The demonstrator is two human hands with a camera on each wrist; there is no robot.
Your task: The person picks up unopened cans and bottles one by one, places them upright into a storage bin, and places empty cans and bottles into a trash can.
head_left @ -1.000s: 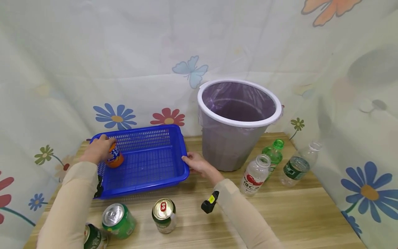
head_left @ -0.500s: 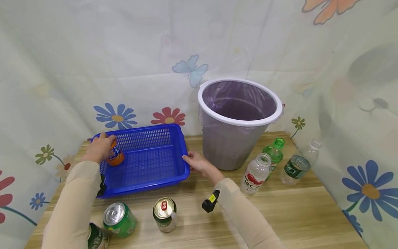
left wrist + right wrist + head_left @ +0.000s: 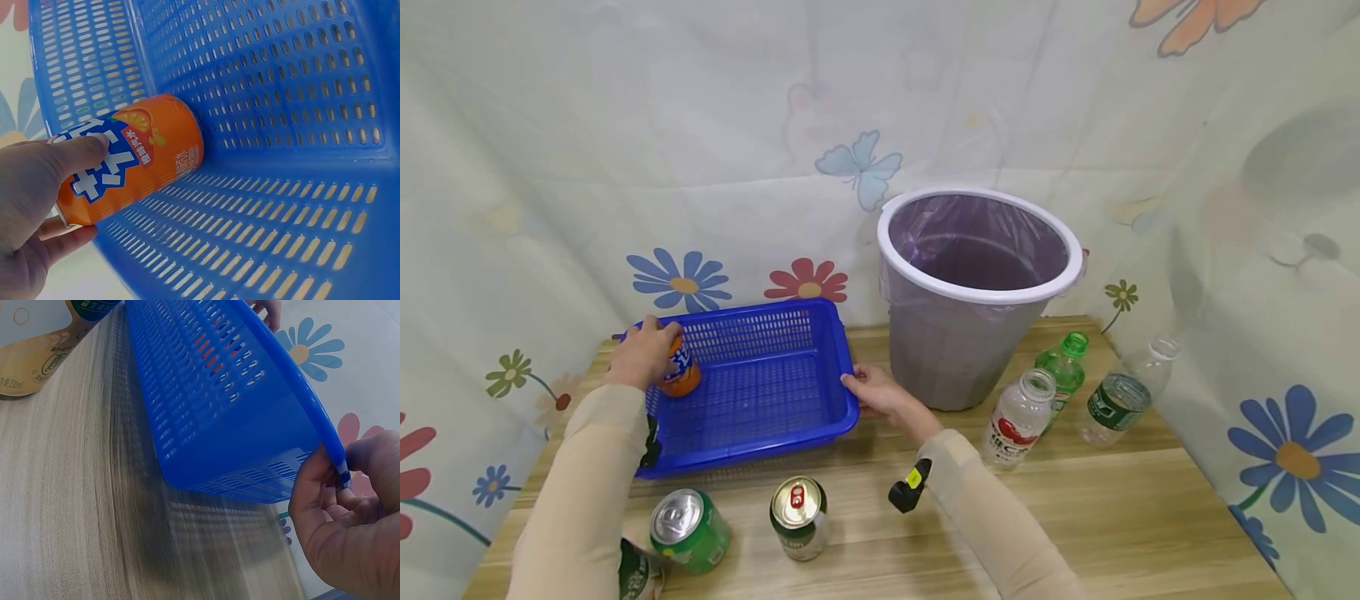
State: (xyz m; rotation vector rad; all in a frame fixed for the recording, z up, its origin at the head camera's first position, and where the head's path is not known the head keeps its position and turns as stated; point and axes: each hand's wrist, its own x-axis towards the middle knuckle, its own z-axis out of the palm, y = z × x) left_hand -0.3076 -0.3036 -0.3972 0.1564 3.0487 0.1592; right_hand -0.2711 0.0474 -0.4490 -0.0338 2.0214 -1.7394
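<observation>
An orange soda can stands in the left end of a blue plastic basket. My left hand grips the can near its top. In the left wrist view, the thumb lies across the blue label of the soda can, and the can's lower end meets the basket. My right hand pinches the basket's right rim. In the right wrist view, the thumb and fingers of the right hand close on the edge of the basket.
In front of the basket stand a green can, a green-and-gold can and a partly hidden dark can. A grey lined bin stands right of the basket. Beyond it are a clear bottle, a green bottle and a labelled bottle.
Both hands keep their holds on the can and the rim. The view has shifted only slightly; nothing else visibly moves.
</observation>
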